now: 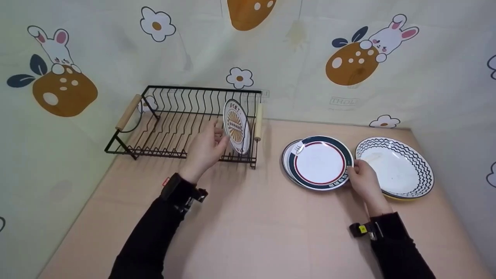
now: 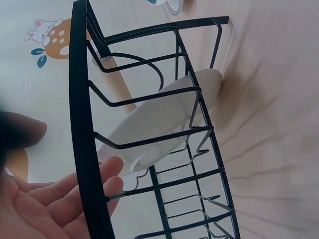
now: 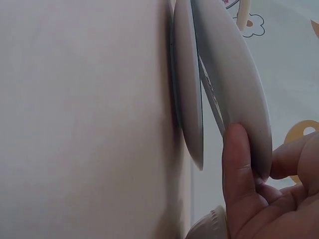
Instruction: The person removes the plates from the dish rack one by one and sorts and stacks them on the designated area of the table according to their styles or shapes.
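Note:
A black wire dish rack [image 1: 201, 88] with wooden handles stands at the back left. One plate with an orange sunburst [image 1: 236, 126] is upright in its right end. My left hand [image 1: 217, 140] hovers just left of that plate, fingers relaxed and holding nothing. In the left wrist view the fingers [image 2: 75, 186] lie by the rack's wire [image 2: 79, 124], beside the plate's white back [image 2: 159, 124]. My right hand [image 1: 352, 170] pinches the rim of a blue-and-red-rimmed plate [image 1: 319, 162]. The thumb [image 3: 239, 169] presses its edge [image 3: 234, 84], tilted up off a lower plate [image 3: 189, 99].
A zigzag-patterned plate [image 1: 395, 166] lies to the right of my right hand on a yellow-edged plate [image 1: 399, 197]. The beige tabletop [image 1: 252, 224] stretches toward me. Cartoon-printed walls close in the back and both sides.

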Demonstrator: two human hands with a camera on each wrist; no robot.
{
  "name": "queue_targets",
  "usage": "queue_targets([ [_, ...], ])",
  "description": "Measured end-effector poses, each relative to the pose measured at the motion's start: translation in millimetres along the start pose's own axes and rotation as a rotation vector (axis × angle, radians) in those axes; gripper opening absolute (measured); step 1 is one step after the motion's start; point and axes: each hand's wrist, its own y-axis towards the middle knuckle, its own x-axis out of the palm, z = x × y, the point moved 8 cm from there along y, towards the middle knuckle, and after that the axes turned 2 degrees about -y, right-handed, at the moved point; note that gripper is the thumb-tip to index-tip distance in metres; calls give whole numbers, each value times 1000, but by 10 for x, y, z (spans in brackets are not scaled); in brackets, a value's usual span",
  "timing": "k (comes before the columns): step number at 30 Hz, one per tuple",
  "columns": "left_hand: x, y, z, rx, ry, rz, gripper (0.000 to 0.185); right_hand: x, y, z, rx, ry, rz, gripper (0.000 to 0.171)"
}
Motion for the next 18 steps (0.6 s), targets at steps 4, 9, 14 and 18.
queue_targets([
  [4,2,36,-2,-13,-8,-3,61,18,-2,7,6,2,-16,39],
  [9,6,75,9,-13,-1,7,60,38,-10,1,3,6,-34,38],
  [14,3,91,-4,-20,4,26,59,90,-29,8,31,95,-87,39],
  [18,13,104,-27,-26,7,29,57,142,-48,20,66,185,-130,38],
])
